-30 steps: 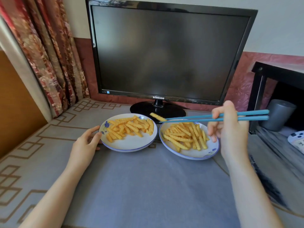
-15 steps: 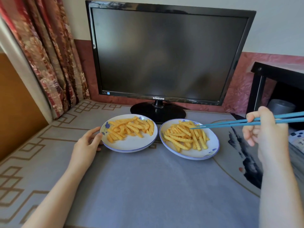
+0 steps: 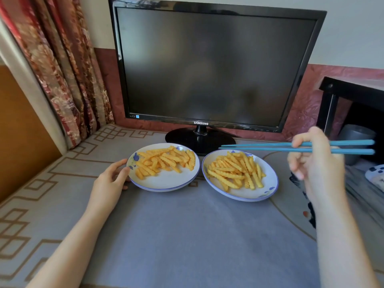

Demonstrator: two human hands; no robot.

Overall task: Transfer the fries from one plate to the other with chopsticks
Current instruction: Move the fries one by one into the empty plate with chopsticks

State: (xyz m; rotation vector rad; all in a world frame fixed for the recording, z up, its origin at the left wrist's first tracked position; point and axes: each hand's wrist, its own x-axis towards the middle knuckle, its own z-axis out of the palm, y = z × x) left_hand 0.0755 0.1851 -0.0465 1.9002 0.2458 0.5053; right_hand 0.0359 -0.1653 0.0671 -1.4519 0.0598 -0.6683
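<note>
Chopsticks (image 3: pixel 270 147) leftward; fries (image 3: pixel 234 171) beside right hand (image 3: pixel 318 163)

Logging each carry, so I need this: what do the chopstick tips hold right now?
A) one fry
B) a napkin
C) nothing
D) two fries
C: the chopsticks gripped by the right hand end bare above the far rim of the right plate, with no fry between the tips.

There are two plates, the left plate (image 3: pixel 166 181) and the right plate (image 3: pixel 270 177). There are two chopsticks (image 3: pixel 270 149) and one screen (image 3: pixel 207 65).
</note>
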